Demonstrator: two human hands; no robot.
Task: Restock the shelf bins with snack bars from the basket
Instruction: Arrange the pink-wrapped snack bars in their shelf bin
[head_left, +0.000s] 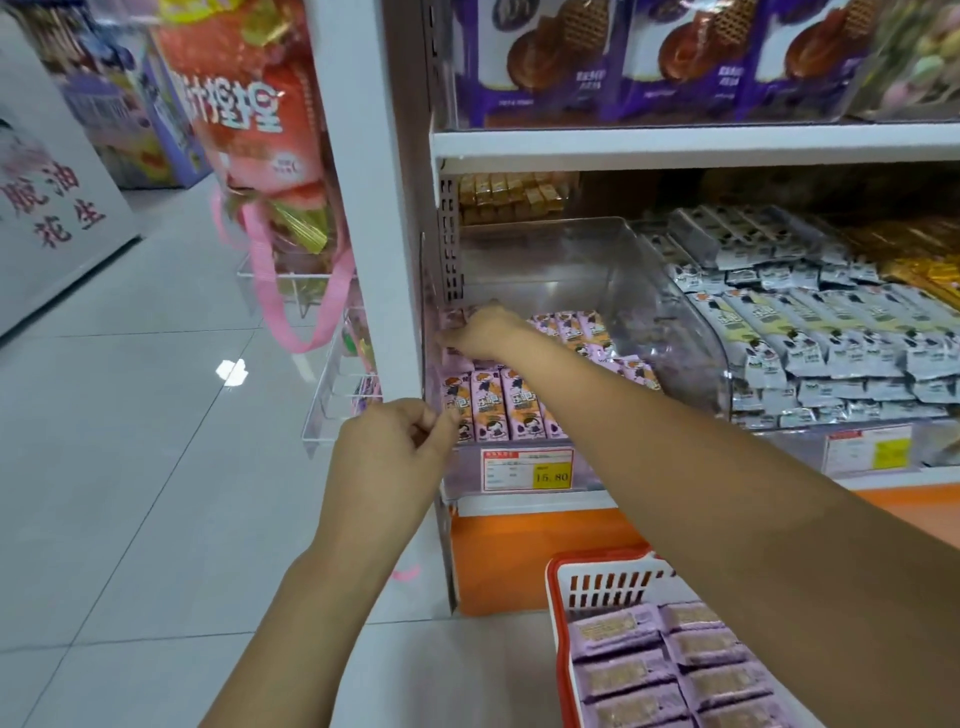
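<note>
Reaches the right hand (485, 332) across into the clear bin (597, 260), to its back-left corner, and bends the fingers (457, 343) down onto a purple bar (453, 318) there, apparently clamped on it, though blurred at the tips. Holds the left hand (389, 452) just outside the bin's front-left corner, fingers (431, 415) curled with thumb close to forefinger, right beside the leftmost standing bar; cannot tell whether pinching that wrapper, the bin's edge, or nothing. Shows a front row (498, 410) standing upright against the bin's front wall, long axes vertical, and more bars lying behind it, long axes running from the bin's front toward its back. Leaves the bin's right side and rear unfilled. Finds the remaining stock, purple bars (649, 670) lying flat, in the red basket (553, 613) on the floor, below the bin and to its right, well apart from both hands. Looks like the placing step, with this bin only partly restocked. Puts the right arm nearer the basket, since the forearm passes directly above it; probably calls for drawing that hand back and down from the bin for the next fetch. Needs each new bar turned to match its row before release. Risks brushing the front row with the forearm on the way out.
</note>
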